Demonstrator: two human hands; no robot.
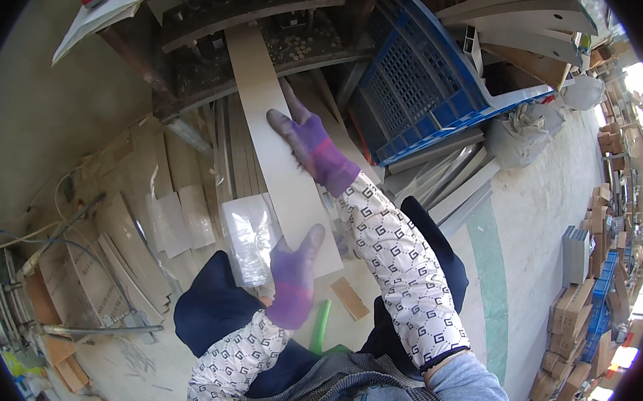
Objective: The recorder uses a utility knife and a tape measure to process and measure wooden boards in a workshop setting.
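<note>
A long flat pale-grey strip point(267, 141) runs away from me, its far end lying in a dark metal machine point(253, 15) under a crossbar. My right hand point(314, 141), in a purple glove with a dirty palm side, grips the strip's right edge about midway, thumb on top and other fingers partly hidden at the edge. Closer to me, my left hand point(295, 277), also in a purple glove, holds the near part of the strip with its thumb over the upper face. Small round pieces point(297, 49) lie on the machine's bed, right of the strip.
A blue plastic crate point(420, 67) stands tilted to the right of the machine. Clear plastic-wrapped material point(248, 239) and long strips lie left of the work. Flattened cardboard point(80, 273) leans at the left; metal profiles point(458, 180) lie below the crate.
</note>
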